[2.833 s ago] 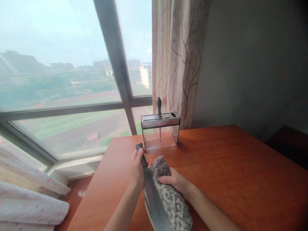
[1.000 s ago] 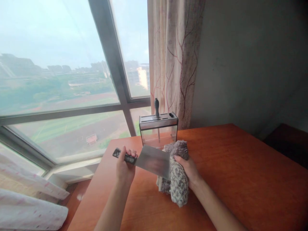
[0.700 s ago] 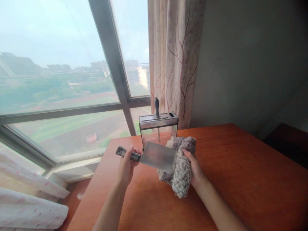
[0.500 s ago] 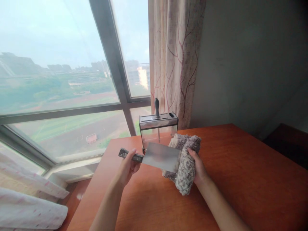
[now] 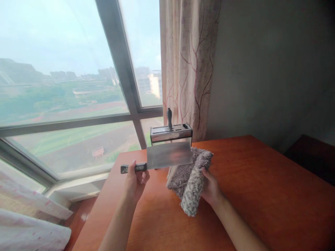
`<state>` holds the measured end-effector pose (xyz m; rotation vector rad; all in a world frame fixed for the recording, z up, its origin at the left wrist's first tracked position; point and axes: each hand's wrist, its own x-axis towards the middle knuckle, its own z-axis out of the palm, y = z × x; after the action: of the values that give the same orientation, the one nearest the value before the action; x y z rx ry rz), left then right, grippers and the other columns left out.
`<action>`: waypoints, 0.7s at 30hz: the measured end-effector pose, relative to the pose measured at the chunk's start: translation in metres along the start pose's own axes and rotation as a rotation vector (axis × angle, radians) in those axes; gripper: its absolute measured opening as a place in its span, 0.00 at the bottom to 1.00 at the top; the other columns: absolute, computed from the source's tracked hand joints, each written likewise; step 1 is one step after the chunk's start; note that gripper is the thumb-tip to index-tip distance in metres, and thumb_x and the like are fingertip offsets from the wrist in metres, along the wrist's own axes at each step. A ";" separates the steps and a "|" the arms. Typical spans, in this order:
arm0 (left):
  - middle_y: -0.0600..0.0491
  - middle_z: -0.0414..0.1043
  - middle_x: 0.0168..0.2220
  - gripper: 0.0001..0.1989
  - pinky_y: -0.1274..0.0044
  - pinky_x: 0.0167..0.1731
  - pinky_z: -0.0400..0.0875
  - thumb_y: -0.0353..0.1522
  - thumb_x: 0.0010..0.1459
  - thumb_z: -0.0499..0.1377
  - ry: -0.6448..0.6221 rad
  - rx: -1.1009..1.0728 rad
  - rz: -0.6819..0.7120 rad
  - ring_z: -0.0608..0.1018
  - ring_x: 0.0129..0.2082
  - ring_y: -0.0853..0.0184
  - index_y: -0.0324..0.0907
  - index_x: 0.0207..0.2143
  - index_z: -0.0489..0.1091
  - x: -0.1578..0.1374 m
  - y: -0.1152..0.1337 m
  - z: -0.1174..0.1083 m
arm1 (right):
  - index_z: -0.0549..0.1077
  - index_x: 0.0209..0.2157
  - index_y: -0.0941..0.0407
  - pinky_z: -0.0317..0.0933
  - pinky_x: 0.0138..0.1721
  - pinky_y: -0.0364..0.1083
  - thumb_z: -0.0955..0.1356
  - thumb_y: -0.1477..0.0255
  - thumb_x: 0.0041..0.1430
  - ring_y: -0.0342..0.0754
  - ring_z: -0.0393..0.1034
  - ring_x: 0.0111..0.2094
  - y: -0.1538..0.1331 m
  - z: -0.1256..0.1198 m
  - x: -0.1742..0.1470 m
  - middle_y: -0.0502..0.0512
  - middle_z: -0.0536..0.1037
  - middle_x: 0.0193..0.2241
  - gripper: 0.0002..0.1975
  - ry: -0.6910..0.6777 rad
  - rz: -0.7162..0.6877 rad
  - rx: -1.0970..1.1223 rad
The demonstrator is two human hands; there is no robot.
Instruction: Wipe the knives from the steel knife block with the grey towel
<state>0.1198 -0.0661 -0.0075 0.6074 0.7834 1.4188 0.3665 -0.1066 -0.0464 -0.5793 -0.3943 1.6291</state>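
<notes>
My left hand [image 5: 137, 179] is closed around the black handle of a cleaver [image 5: 170, 155], its broad metal blade pointing right and held nearly level. In my right hand [image 5: 211, 186] is a fluffy grey-brown towel [image 5: 192, 183], folded over and hanging at a slant; the fingers behind it are hidden. The blade's tip end meets or overlaps the towel's upper edge; whether they touch I cannot tell. Behind the blade stands a knife block [image 5: 171, 133] with a slotted metal top. One dark-handled tool [image 5: 169, 118] sticks up out of it. The blade covers much of the block's lower part.
Both hands are above a reddish-brown wooden table [image 5: 248, 181]. A large window [image 5: 65, 90] lies to the left and ahead. A patterned curtain [image 5: 192, 69] hangs behind the knife block, and a pale curtain [image 5: 31, 226] is at lower left. A grey wall [image 5: 261, 69] rises at right.
The cleaver has shifted left and its blade has swung up from a downward tilt to nearly level. The towel has moved slightly left and down, off most of the blade.
</notes>
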 end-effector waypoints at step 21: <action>0.54 0.63 0.16 0.22 0.79 0.18 0.54 0.43 0.57 0.54 -0.346 0.364 -0.034 0.66 0.17 0.72 0.39 0.16 0.64 -0.011 0.002 -0.007 | 0.76 0.34 0.55 0.67 0.35 0.49 0.74 0.62 0.45 0.52 0.74 0.30 0.003 0.002 0.015 0.52 0.80 0.28 0.15 0.232 -0.143 -0.224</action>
<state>0.1135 -0.0772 -0.0087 1.0832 0.7720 1.1042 0.3619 -0.0926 -0.0490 -0.8796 -0.4379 1.3723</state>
